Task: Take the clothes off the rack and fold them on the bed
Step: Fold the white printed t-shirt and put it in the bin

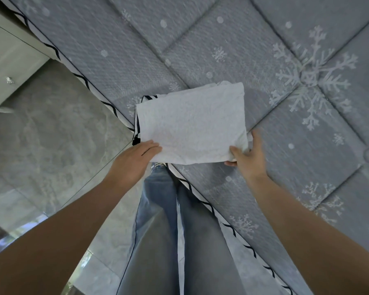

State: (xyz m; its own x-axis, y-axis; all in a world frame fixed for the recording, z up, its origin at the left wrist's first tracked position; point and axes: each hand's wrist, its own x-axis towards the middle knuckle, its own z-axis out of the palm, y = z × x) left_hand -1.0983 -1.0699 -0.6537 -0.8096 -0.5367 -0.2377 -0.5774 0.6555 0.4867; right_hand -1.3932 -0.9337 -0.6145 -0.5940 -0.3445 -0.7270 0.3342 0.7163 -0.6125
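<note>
A folded white garment (192, 122) with dark trim along its left edge lies at the corner of the grey snowflake-patterned bed (232, 50). My left hand (134, 158) rests on the garment's near left corner with straight fingers laid flat on the cloth. At the near right corner, my right hand (248, 154) pinches the cloth, thumb on top and fingers curled underneath. The rack is not in view.
The bed's edge with black zigzag piping (85, 80) runs diagonally from upper left to lower right. Grey marble floor (51, 135) lies left of it. A pale cabinet with a small knob (10, 80) stands at far left. My jeans-clad legs (168, 231) are below.
</note>
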